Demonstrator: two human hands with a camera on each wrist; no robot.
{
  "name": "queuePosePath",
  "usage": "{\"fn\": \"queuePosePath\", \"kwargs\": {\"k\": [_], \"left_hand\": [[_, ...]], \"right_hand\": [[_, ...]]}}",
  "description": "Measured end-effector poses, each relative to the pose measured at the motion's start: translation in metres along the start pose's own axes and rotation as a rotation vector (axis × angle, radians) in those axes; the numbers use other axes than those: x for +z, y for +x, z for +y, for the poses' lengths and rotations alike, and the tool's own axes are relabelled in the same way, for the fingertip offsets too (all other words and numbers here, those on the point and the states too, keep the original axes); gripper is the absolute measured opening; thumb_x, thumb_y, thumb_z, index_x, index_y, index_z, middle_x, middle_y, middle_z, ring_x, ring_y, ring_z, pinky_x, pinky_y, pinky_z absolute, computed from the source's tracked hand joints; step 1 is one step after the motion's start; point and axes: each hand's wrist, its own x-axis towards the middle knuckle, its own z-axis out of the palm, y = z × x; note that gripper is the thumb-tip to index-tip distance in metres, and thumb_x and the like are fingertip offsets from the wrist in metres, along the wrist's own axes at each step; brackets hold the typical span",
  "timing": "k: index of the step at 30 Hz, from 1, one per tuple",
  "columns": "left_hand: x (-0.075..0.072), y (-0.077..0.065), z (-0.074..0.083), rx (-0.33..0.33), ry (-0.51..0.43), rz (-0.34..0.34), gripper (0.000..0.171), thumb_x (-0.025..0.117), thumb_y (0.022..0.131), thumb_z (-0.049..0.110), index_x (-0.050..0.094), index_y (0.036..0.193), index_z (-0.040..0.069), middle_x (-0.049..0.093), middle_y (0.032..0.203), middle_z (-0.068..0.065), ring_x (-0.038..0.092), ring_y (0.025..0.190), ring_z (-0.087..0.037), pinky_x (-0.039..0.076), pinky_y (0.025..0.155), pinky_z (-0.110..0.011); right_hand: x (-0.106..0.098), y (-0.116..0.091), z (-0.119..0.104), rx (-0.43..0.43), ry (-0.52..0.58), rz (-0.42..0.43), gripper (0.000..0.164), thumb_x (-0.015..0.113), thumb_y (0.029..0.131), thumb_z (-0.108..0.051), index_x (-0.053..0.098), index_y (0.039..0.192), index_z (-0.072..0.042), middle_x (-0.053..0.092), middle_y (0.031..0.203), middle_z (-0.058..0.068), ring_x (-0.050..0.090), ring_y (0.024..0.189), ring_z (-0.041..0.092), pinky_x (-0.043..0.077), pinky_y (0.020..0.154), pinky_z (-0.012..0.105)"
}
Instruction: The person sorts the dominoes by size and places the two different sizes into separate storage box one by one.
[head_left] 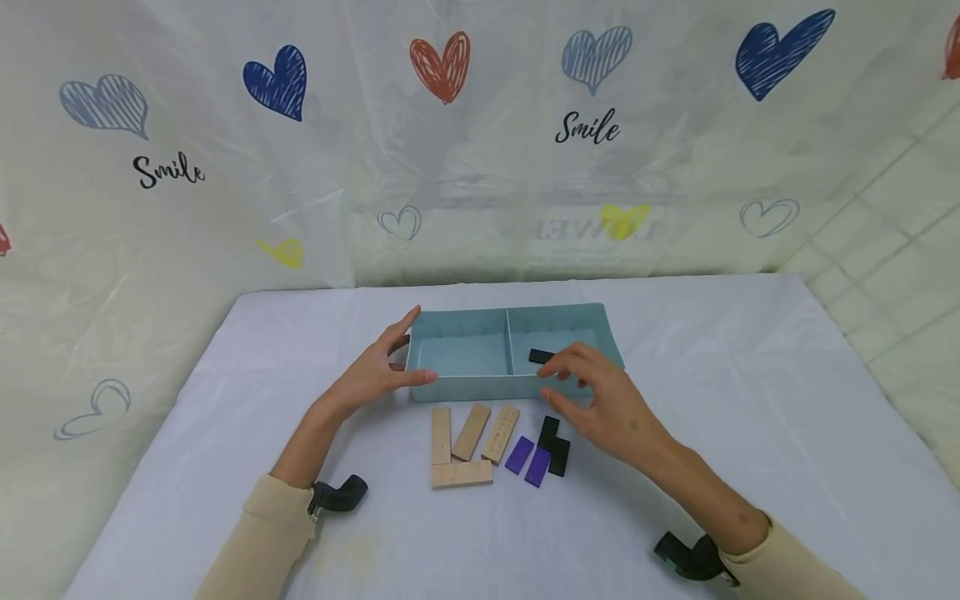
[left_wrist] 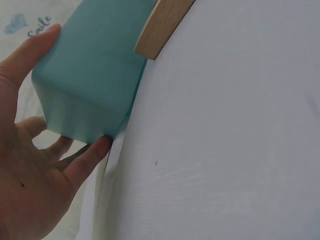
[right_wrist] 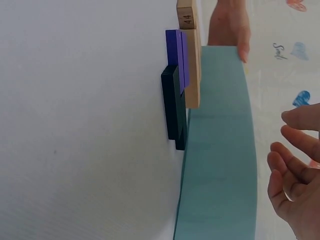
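A light blue two-compartment box [head_left: 459, 387] sits on the table. My left hand [head_left: 375, 367] grips its left end, the thumb on the front rim and the fingers spread along the end wall, as the left wrist view also shows. Over the front rim of the right compartment hovers my right hand [head_left: 600, 400], thumb and fingers apart and nothing between them. A black block [head_left: 540, 356] lies in that compartment, close by its fingertips. In front of the box are several wooden blocks [head_left: 462, 475], two purple blocks [head_left: 519, 456] and two more black blocks [head_left: 559, 457].
A white cloth [head_left: 675, 358] covers the table. Behind it hangs a pale curtain [head_left: 495, 150] printed with hearts and words. Each wrist carries a small black camera, the left camera [head_left: 341, 493] and the right camera [head_left: 693, 557].
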Motion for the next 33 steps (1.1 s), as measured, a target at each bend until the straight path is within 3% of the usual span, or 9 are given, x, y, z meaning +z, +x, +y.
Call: {"fn": "queuePosePath", "kwargs": {"k": [7,12,16,20,28,33], "left_hand": [[0.000,0.000,-0.001,-0.004,-0.009,-0.004,0.107,0.086,0.085,0.042,0.013,0.163,0.053,0.014,0.176,-0.004,0.036,0.155,-0.041,0.047,0.115,-0.056],[0.000,0.000,-0.001,0.007,-0.011,-0.001,0.106,0.086,0.086,0.042,0.014,0.162,0.055,0.014,0.176,-0.003,0.032,0.158,-0.039,0.046,0.116,-0.056],[-0.001,0.000,-0.001,0.018,-0.013,-0.003,0.106,0.086,0.086,0.042,0.013,0.162,0.055,0.013,0.176,-0.001,0.030,0.159,-0.037,0.046,0.117,-0.056],[-0.001,0.001,-0.002,0.025,-0.014,-0.003,0.106,0.086,0.085,0.043,0.013,0.161,0.056,0.012,0.176,-0.001,0.028,0.160,-0.036,0.046,0.116,-0.056],[0.002,0.003,-0.001,0.023,-0.007,-0.001,0.106,0.086,0.085,0.044,0.014,0.161,0.057,0.014,0.176,0.000,0.029,0.159,-0.036,0.046,0.116,-0.057],[0.000,0.000,-0.002,0.010,0.004,0.009,0.107,0.087,0.083,0.047,0.014,0.161,0.056,0.013,0.175,0.005,0.030,0.159,-0.033,0.045,0.117,-0.056]], "right_hand": [[0.000,-0.001,0.000,-0.010,0.037,-0.023,0.027,0.081,0.089,-0.007,0.073,0.110,-0.023,0.067,0.110,-0.009,0.061,0.100,0.014,0.055,0.081,0.028],[0.001,-0.003,0.000,-0.012,0.056,-0.050,0.030,0.081,0.089,-0.006,0.073,0.109,-0.025,0.067,0.110,-0.010,0.059,0.100,0.007,0.055,0.081,0.025],[0.001,-0.005,0.001,-0.018,0.068,-0.072,0.029,0.081,0.090,-0.006,0.073,0.110,-0.025,0.068,0.111,-0.008,0.058,0.100,0.006,0.056,0.081,0.027],[0.001,-0.006,0.002,-0.025,0.083,-0.098,0.028,0.079,0.091,-0.006,0.073,0.111,-0.025,0.069,0.113,-0.003,0.062,0.100,0.014,0.057,0.081,0.031],[-0.001,-0.010,0.004,-0.009,0.055,-0.184,0.021,0.078,0.093,-0.010,0.072,0.109,-0.023,0.066,0.108,-0.005,0.062,0.096,0.008,0.059,0.082,0.032],[0.004,-0.010,0.006,0.028,0.056,-0.258,0.017,0.076,0.094,-0.010,0.073,0.109,-0.018,0.066,0.107,-0.005,0.065,0.097,0.014,0.060,0.084,0.031]]}}
